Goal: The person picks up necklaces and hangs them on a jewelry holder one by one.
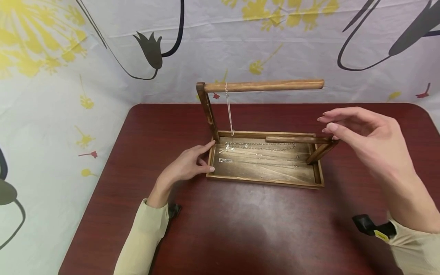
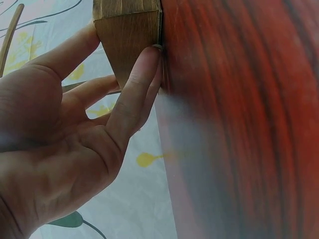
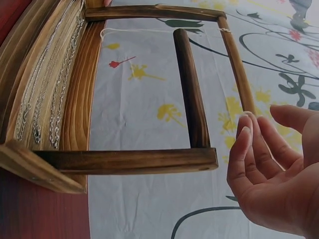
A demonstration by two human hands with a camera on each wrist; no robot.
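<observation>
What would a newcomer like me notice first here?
Probably the wooden stand on the dark red table, with a single thin necklace hanging near the left end of its upper bar. Next, the silvery chains laid out in the tray below. Then the left hand touching the tray's left end, and the right hand raised by the stand's right end.

Upright two-armed brown wooden stand

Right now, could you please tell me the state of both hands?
Left hand: holding the wooden jewelry stand by one end.
Right hand: open, holding nothing visible.
</observation>
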